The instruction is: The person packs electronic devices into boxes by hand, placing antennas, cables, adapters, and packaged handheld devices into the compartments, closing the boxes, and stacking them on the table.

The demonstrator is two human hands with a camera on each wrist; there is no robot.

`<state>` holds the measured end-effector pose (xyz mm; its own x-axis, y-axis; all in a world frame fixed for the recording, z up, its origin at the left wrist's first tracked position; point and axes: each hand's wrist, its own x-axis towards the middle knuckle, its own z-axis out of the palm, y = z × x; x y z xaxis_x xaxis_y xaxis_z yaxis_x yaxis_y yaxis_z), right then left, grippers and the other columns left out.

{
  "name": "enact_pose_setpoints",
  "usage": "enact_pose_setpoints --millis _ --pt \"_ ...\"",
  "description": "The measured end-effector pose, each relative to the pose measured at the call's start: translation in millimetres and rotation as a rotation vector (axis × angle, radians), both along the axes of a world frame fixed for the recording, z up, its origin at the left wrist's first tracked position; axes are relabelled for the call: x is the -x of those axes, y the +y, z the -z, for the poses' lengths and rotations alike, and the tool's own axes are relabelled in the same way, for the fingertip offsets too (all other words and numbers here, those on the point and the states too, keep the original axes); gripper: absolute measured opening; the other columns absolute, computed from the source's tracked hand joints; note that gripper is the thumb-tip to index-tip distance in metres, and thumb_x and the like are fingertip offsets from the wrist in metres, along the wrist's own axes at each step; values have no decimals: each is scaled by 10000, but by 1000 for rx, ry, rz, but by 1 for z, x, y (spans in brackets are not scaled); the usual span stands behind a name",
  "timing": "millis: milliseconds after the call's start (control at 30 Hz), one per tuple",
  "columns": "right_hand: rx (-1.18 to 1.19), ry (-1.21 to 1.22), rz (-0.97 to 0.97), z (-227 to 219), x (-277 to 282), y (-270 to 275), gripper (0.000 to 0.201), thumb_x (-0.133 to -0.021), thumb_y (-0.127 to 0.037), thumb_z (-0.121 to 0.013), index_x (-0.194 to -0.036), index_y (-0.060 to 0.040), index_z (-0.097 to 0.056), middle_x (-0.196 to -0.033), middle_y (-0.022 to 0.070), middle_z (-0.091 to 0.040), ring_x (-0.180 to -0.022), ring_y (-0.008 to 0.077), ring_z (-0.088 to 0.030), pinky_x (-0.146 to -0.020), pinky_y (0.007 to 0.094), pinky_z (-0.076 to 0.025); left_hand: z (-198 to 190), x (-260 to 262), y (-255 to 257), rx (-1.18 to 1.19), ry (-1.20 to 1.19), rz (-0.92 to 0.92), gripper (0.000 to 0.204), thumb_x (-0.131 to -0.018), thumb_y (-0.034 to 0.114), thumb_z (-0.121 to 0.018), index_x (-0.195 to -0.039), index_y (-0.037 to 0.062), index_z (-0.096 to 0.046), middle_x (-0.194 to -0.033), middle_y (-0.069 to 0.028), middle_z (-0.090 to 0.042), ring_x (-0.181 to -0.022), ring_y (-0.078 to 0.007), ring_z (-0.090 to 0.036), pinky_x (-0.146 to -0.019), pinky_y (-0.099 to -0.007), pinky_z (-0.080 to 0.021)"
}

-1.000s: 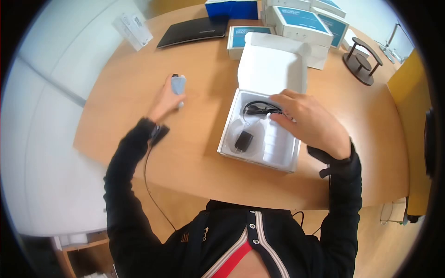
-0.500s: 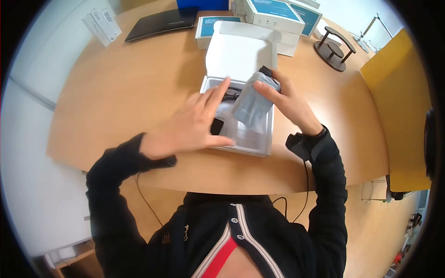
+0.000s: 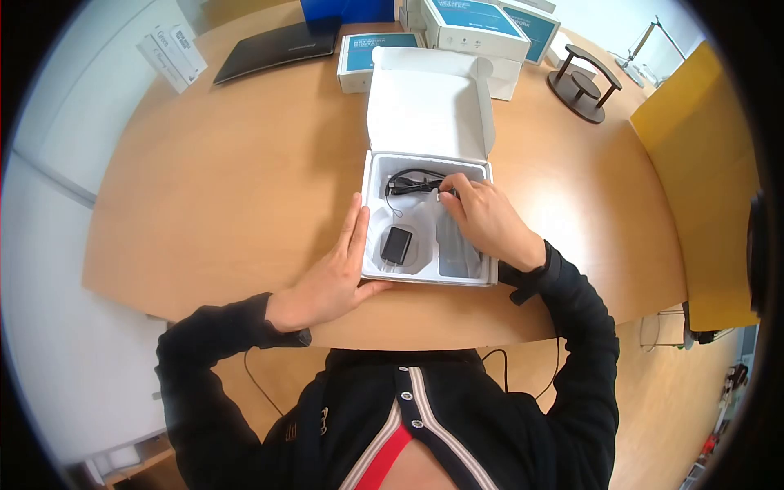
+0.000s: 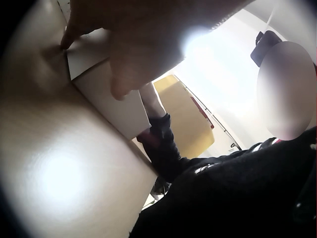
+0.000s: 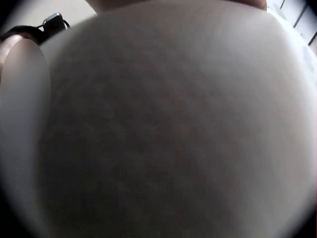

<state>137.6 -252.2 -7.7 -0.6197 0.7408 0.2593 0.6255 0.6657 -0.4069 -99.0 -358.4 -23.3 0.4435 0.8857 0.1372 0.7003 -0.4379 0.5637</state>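
Observation:
A white box [image 3: 367,257] stands with its lid [image 3: 429,110] raised, a moulded tray inside. In the tray's right compartment lies a grey-blue device in a plastic bag [image 3: 454,255]. My right hand [image 3: 496,222] covers the device's right side, thumb and fingers curled at its far end. The left hand [image 3: 322,286] rests against the box's near left corner, fingers straight along the side wall and thumb at the front. Beside the device sit a black power adapter [image 3: 397,244] and a bundled black cable [image 3: 412,184]. A blurred, close surface fills most of the right wrist view.
Behind the box are a closed black laptop [image 3: 278,51], a blue box [image 3: 347,10] and several stacked white and teal boxes [image 3: 476,37]. A dark stand [image 3: 581,86] is at the back right, a white card holder [image 3: 173,55] at the back left. A yellow partition [image 3: 694,188] borders the right.
The device passed from the left hand to the right, then down into the tray's right compartment. The left hand moved from the table over the box to its left side.

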Motion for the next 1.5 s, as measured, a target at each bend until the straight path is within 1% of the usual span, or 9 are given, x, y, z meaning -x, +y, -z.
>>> enact_pose_setpoints --millis 267,400,467,567,633,733,1033,1267,1500 --pt "-277 11 -34 4 -3 -2 189 -839 -155 -598 -960 -13 -574 -807 156 -608 -715 328 -588 -672 384 -468 -5 0 2 -55 -14 -17 893 -847 279 -629 -1404 -83 -31 -1472 -275 -16 -1336 -395 -236 -1031 -413 -331" --pt "-388 89 -36 -8 -11 9 240 -858 -238 -591 -946 -16 -577 -858 139 -578 -784 306 -592 -699 381 -470 -22 22 40 218 -337 -269 714 -924 334 -498 -1428 -10 -127 -1430 -210 -282 -1240 -287 -412 -1007 -379 -357" --pt "-347 358 254 -10 -15 37 306 -840 -286 -622 -956 -6 -588 -864 143 -584 -805 306 -595 -650 369 -477 -17 32 72 104 -445 -218 636 -957 322 -428 -1414 -33 -165 -1400 -194 -347 -1228 -256 -432 -987 -360 -374" --pt "-492 372 385 -14 -26 95 363 -830 -314 -638 -972 16 -591 -810 139 -592 -690 256 -608 -557 344 -467 -11 43 111 189 -404 -132 588 -970 290 -394 -1406 -47 -189 -1397 -190 -351 -1236 -244 -426 -993 -341 -365" --pt "423 191 346 -27 -33 113 347 -835 -300 -606 -1011 0 -598 -768 63 -576 -591 117 -522 -522 239 -425 -15 36 113 304 -475 -112 588 -969 286 -392 -1405 -54 -191 -1401 -187 -348 -1251 -245 -410 -1006 -338 -350" --pt "600 424 224 -24 -38 120 326 -812 -251 -584 -1004 13 -590 -753 35 -545 -600 87 -493 -511 221 -403 -35 21 102 451 -569 -119 577 -966 266 -383 -1403 -60 -194 -1408 -182 -343 -1281 -247 -372 -1028 -336 -320" --pt "194 439 55 -32 -47 58 213 -793 -118 -553 -947 29 -546 -759 45 -556 -661 101 -516 -607 259 -437 -24 27 71 563 -778 -103 533 -949 208 -341 -1401 -47 -217 -1414 -161 -345 -1306 -245 -338 -1044 -371 -304" --pt "-122 387 -54 -13 -55 39 137 -759 -100 -567 -840 10 -551 -699 119 -561 -594 219 -531 -578 318 -434 -22 29 70 544 -764 -146 487 -949 210 -333 -1367 -38 -301 -1371 -133 -394 -1278 -256 -375 -1029 -379 -339" --pt "20 400 -21 -20 -56 33 173 -764 -106 -618 -886 -5 -549 -773 121 -583 -670 229 -559 -608 329 -450 -29 23 61 502 -676 -149 475 -953 208 -323 -1359 -39 -316 -1369 -143 -394 -1275 -263 -379 -1029 -372 -345"
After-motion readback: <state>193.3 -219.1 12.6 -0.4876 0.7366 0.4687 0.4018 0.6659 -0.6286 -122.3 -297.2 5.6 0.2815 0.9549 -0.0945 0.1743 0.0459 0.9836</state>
